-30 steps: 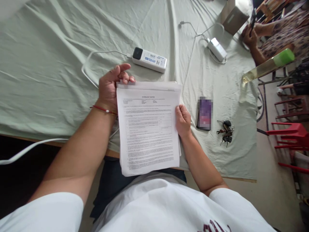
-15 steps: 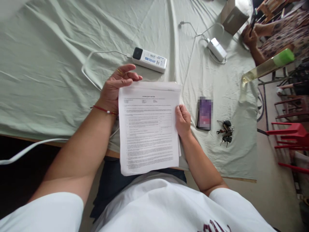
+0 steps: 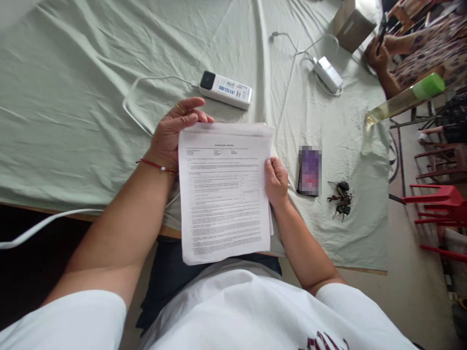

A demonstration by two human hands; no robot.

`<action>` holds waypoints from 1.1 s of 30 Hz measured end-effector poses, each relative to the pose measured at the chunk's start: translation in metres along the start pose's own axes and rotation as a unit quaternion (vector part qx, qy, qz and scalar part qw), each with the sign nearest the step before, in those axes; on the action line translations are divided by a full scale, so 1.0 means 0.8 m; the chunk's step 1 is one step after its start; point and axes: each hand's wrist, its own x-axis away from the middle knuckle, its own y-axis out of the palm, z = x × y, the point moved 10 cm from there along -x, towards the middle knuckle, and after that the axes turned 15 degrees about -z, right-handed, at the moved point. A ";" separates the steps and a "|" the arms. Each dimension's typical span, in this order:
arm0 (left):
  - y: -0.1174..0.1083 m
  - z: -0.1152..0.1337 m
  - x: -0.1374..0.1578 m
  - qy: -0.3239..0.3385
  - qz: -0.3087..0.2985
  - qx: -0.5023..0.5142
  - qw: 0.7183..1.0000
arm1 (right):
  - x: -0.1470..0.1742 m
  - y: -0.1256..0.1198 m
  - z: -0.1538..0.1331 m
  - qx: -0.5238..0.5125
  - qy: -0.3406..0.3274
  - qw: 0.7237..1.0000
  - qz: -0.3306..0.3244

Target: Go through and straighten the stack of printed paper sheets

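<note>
A stack of printed paper sheets (image 3: pixel 225 204), with small dark text and a boxed table on the top page, is held up in front of my body over the table's front edge. My right hand (image 3: pixel 276 180) grips its right edge, the thumb on top and the other fingers curled beneath. At the upper left corner, my left hand (image 3: pixel 173 129) rests against the sheets with its fingers stretched out past the top edge. Part of the left palm is hidden behind the paper. A white power bank (image 3: pixel 225 90) with a plugged cable lies just beyond the left fingertips.
On the cloth-covered table (image 3: pixel 73 121) to the right lie a phone (image 3: pixel 309 171), a key bunch (image 3: pixel 341 199) and a white adapter (image 3: pixel 328 74). A green-capped bottle (image 3: pixel 404 99) stands near the right edge, a box (image 3: pixel 355 24) behind. A person's hands (image 3: pixel 379 53) hold a dark object. Red chairs (image 3: pixel 438 201) stand beyond.
My left thumb has lifted slightly up and away from the top corner of the sheets. My right hand and the paper stay almost where they were.
</note>
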 end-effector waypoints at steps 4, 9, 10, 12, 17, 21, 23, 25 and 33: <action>0.002 0.000 0.000 0.000 -0.004 0.003 1.000 | 0.000 0.000 -0.001 0.009 -0.003 1.000 0.001; 0.002 0.002 -0.002 0.006 -0.020 0.001 1.000 | -0.001 0.000 0.002 0.004 -0.001 1.000 -0.001; 0.001 0.002 -0.004 0.007 -0.025 -0.002 1.000 | -0.001 0.000 0.002 0.002 0.000 1.000 -0.001; -0.001 0.001 -0.006 0.009 -0.037 -0.009 0.999 | 0.000 0.000 0.001 0.000 0.000 1.000 0.000; -0.005 0.001 -0.009 0.012 -0.056 -0.020 0.998 | 0.000 0.001 -0.001 -0.004 0.000 1.000 -0.003; -0.005 0.001 -0.009 0.013 -0.056 -0.023 0.998 | 0.000 0.001 -0.001 0.001 -0.002 1.000 -0.003; -0.004 0.002 -0.009 0.015 -0.054 -0.022 0.998 | 0.000 0.001 -0.001 0.005 -0.001 1.000 -0.002; -0.004 0.003 -0.009 0.019 -0.050 -0.021 0.998 | 0.000 0.001 -0.001 0.010 -0.001 1.000 -0.001; -0.003 0.003 -0.007 0.012 -0.055 -0.019 0.998 | 0.000 0.000 -0.003 0.018 -0.006 1.000 0.000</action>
